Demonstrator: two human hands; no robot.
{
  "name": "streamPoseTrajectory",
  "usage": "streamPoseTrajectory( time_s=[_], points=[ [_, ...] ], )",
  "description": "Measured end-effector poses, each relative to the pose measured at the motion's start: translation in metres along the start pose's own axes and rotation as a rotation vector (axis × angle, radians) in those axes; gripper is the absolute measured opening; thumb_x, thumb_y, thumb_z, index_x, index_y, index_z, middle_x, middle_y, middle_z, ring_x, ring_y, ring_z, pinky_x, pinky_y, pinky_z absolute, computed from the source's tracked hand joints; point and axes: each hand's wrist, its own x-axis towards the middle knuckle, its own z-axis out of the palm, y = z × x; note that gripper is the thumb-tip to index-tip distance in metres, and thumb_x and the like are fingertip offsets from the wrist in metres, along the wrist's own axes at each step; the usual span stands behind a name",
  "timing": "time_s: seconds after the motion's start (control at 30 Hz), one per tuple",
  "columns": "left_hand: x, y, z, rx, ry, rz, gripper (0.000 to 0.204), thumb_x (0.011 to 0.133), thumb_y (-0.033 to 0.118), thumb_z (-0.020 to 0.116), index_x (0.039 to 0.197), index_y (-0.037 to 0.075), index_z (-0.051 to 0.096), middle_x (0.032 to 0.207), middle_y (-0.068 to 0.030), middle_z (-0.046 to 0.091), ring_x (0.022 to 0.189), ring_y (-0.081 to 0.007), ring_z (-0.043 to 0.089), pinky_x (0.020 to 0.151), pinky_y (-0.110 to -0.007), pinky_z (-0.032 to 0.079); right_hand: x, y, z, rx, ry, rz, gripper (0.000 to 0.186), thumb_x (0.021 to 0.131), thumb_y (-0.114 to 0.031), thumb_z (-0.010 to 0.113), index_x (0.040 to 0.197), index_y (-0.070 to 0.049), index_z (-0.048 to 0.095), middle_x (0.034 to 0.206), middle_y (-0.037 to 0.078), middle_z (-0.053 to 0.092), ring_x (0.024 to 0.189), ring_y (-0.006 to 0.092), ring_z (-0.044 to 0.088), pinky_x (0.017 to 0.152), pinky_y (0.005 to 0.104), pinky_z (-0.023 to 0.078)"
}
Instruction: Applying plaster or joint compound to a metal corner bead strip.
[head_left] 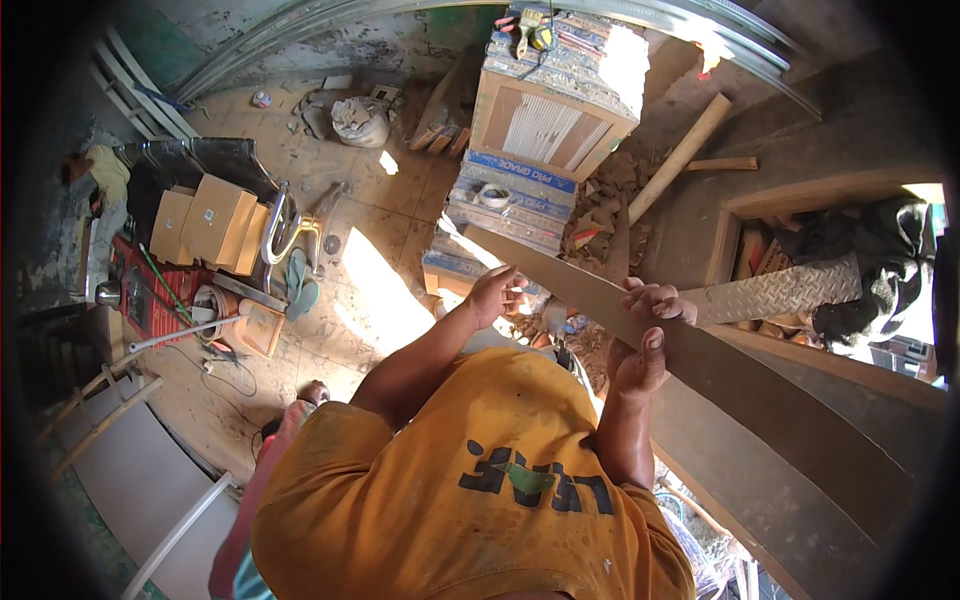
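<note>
Across the right of the head view, a long brown board (755,392) slants over the room, the right hand's grip (640,365) closed round it. The left hand's grip (497,297) is loosely open near the board's far end. Beyond, a sunlit, dusty floor (312,350) carries stacked cartons (468,208); cardboard boxes (215,222) rest on black seats (212,153) at left, and a wood-framed opening (719,245) stands at right.

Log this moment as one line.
Right hand: gripping long brown board | Left hand: near board's far end, contact unclear | Nearby: pale roll on stacked boxes
</note>
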Motion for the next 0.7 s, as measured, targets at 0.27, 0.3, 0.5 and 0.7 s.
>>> streamPoseTrajectory(
  time_s=[0.27, 0.3, 0.5, 0.7],
  points=[
    [-0.004, 0.003, 0.017, 0.074, 0.004, 0.028, 0.07, 0.09, 0.042, 0.064, 0.146, 0.016, 0.03, 0.114, -0.0077, 0.054, 0.085, -0.0165, 0.059, 0.071, -0.032, 0.048, 0.002, -0.002, -0.016, 0.002, 0.065, -0.04, 0.029, 0.087, -0.027, 0.064, 0.104, -0.008, 0.051, 0.092, 0.01, 0.054, 0.089, 0.0237, 0.055, 0.099, 0.049, 0.042],
    [-0.003, 0.004, 0.017, 0.094, 0.012, 0.024, 0.076, 0.089, 0.043, 0.065, 0.148, 0.015, 0.026, 0.115, -0.0093, 0.052, 0.084, -0.0162, 0.059, 0.069, -0.031, 0.05, 0.0, 0.002, -0.017, -0.014, 0.072, -0.016, 0.031, 0.087, -0.027, 0.064, 0.106, -0.007, 0.051, 0.094, 0.01, 0.054, 0.092, 0.0246, 0.056, 0.1, 0.0496, 0.042],
    [-0.014, 0.005, 0.021, 0.081, 0.011, 0.013, 0.082, 0.093, 0.035, 0.062, 0.153, 0.017, 0.011, 0.119, -0.0125, 0.052, 0.084, -0.017, 0.059, 0.07, -0.033, 0.049, -0.002, -0.001, -0.015, -0.07, 0.096, -0.049, 0.042, 0.087, -0.027, 0.065, 0.119, -0.005, 0.047, 0.098, 0.012, 0.056, 0.101, 0.0272, 0.058, 0.102, 0.0506, 0.043],
    [-0.019, 0.009, 0.022, 0.128, 0.038, 0.012, 0.077, 0.093, 0.032, 0.06, 0.153, 0.018, 0.013, 0.121, -0.0137, 0.052, 0.084, -0.0167, 0.059, 0.07, -0.033, 0.049, 0.003, -0.02, -0.006, -0.025, 0.174, -0.09, 0.051, 0.085, -0.029, 0.069, 0.123, -0.005, 0.045, 0.096, 0.012, 0.056, 0.096, 0.026, 0.058, 0.097, 0.0485, 0.044]
  ],
)
